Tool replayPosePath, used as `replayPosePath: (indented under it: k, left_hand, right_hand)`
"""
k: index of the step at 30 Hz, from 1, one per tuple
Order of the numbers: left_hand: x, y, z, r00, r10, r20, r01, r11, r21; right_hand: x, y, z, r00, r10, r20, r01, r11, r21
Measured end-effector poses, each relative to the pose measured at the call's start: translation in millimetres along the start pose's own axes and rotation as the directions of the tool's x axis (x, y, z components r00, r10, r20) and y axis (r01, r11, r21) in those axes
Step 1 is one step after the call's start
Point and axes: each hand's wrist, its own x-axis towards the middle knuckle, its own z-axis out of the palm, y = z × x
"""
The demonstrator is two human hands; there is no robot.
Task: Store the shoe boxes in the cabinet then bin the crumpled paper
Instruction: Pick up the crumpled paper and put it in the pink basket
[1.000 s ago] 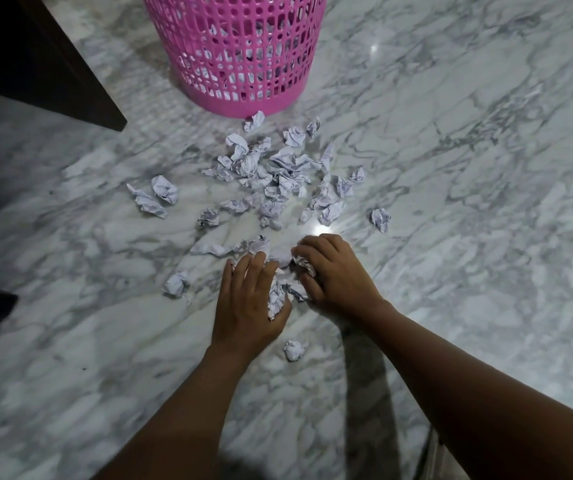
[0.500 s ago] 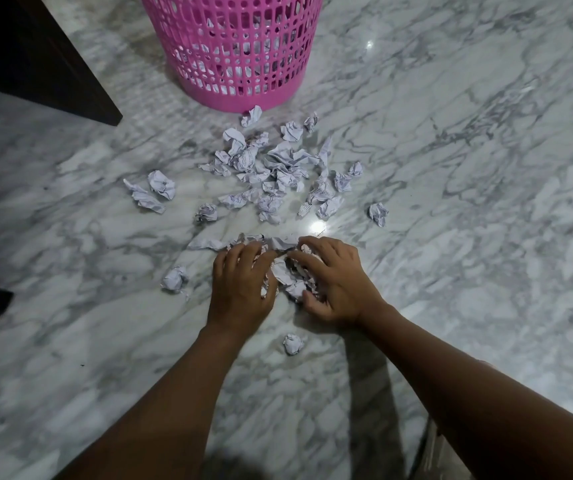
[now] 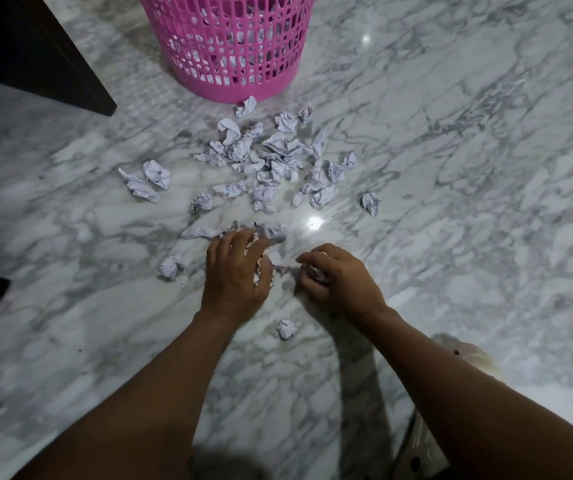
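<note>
Marble floor (image 3: 451, 271) w/ crumpled paper (image 3: 278, 157), pink basket (image 3: 229, 46), dark furniture (image 3: 36, 53).

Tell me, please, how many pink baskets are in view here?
1. The pink basket stands on the marble floor at the top of the view, just beyond the scattered crumpled paper. Its upper part is cut off; no other shows.

Hands: 2. My left hand (image 3: 236, 271) and right hand (image 3: 340, 282) each grip crumpled paper (image 3: 273, 233); I cannot separate the pieces inside either grip.

Pink basket (image 3: 229, 46): 1, well beyond both grips.

Single wads (image 3: 171, 266) that I can separate: 6.
- 1 just left of my left grip
- 1 just behind both grips
- 1 ahead and to the right
- 3 ahead and to the left

Heap (image 3: 278, 157): 1, between the grips and the basket. Its pieces are too tangled to count exactly.
</note>
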Motion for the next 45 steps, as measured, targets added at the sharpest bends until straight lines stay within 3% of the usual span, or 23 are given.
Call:
replayPosePath:
  k: [8, 14, 17, 20, 23, 26, 30, 35, 40, 45]
  left_hand:
    - [0.7, -0.5, -5.8, 0.999, 0.034, -0.025, -0.034, 0.999, 0.003]
    - [-1.6, 1.3, -8.4, 0.999, 0.050, 0.015, -0.051, 0.997, 0.057]
    - [-0.8, 4.0, -8.6, 0.998, 0.033, 0.051, -0.037, 0.995, 0.087]
    - [-0.8, 6.6, -5.6, 0.997, 0.024, 0.073, -0.032, 0.994, 0.108]
    - [-1.2, 8.3, -1.6, 0.998, 0.037, 0.043, -0.043, 0.990, 0.135]
    - [-2.6, 11.6, 5.1, 0.995, 0.088, -0.054, -0.081, 0.990, 0.117]
    - [-2.9, 18.1, 10.6, 0.978, 0.164, -0.130, -0.149, 0.982, 0.119]
    - [6.0, 15.3, 7.4, 0.964, 0.233, -0.128, -0.222, 0.970, 0.097]
    - [13.3, 11.0, -3.0, 0.969, 0.211, -0.129, -0.207, 0.977, 0.046]
    - [8.1, 0.2, -19.0, 0.965, 0.115, -0.237, -0.124, 0.992, -0.021]
  right_hand:
    - [-54.4, -29.9, 8.3, 0.968, -0.213, 0.130, 0.218, 0.976, -0.020]
    - [-51.8, -30.7, 14.8, 0.924, -0.303, 0.234, 0.338, 0.933, -0.124]
    - [-49.1, -30.3, 19.6, 0.919, -0.327, 0.220, 0.358, 0.926, -0.120]
    - [-43.7, -23.2, 17.5, 0.927, -0.309, 0.212, 0.331, 0.940, -0.076]
    - [-39.4, -8.7, 3.1, 0.968, -0.180, 0.176, 0.190, 0.981, -0.043]
    - [-34.6, 7.0, -13.7, 0.999, 0.020, 0.035, -0.019, 1.000, -0.019]
    - [-20.7, 15.2, -21.2, 0.975, 0.186, -0.118, -0.185, 0.983, 0.020]
    - [8.5, 2.2, -15.5, 0.970, 0.199, -0.137, -0.185, 0.977, 0.109]
    - [51.2, -12.4, -7.6, 0.978, 0.132, -0.162, -0.115, 0.987, 0.109]
    - [58.0, -4.7, 22.9, 0.997, 0.066, -0.042, -0.069, 0.993, -0.096]
